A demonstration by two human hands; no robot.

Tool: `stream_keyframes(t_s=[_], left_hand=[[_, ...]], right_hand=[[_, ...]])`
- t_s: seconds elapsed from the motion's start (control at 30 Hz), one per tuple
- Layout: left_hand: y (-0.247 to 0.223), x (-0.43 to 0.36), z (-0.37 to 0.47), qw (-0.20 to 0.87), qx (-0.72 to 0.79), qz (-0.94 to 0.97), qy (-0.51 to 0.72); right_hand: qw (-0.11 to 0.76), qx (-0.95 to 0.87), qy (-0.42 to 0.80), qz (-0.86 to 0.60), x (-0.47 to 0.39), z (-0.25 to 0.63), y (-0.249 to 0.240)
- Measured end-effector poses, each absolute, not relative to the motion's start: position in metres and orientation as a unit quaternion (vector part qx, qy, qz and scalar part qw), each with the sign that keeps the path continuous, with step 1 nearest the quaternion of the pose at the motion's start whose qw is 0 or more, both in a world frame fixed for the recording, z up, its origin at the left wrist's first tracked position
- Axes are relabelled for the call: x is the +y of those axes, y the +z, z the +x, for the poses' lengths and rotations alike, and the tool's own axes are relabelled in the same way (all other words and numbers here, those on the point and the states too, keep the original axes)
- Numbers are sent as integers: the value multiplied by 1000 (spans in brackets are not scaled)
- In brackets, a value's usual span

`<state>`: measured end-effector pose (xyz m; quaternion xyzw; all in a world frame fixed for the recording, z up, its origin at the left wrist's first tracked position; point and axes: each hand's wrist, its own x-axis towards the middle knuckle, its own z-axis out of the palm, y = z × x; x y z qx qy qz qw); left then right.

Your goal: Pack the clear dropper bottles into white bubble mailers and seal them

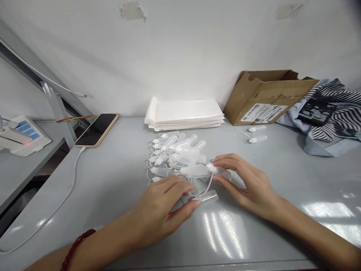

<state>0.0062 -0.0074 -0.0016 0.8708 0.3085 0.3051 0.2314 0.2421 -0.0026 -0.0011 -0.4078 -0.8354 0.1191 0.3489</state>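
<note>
Small translucent needle-tip bottles with white caps and thin tethers lie in a pile [180, 150] on the grey table. My left hand [169, 205], at the pile's near edge, has thumb and fingers closed on the white cap end of one bottle [209, 197], which lies tilted with its clear body pointing right. My right hand [248, 184] pinches another bottle [222, 172] by its body, its white cap and metal needle pointing left toward the pile. A white tether hangs from that cap toward the bottle at my left hand.
Behind the pile a stack of white envelopes [186, 113] leans near the wall. Two more bottles [258, 139] lie at right, before an open cardboard box [270, 94] and striped cloth [338, 109]. A phone [97, 130] on a white cable [73, 177] lies at left.
</note>
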Motion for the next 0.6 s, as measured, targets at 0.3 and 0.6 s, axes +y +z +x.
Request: stream_keyframes(t_s=[0.3, 0.6], left_hand=[[1, -11, 9, 251, 281, 872, 311], [2, -10, 9, 243, 354, 840, 331]], right_hand=[[351, -845, 82, -394, -4, 240, -6], [337, -878, 105, -325, -10, 239, -4]])
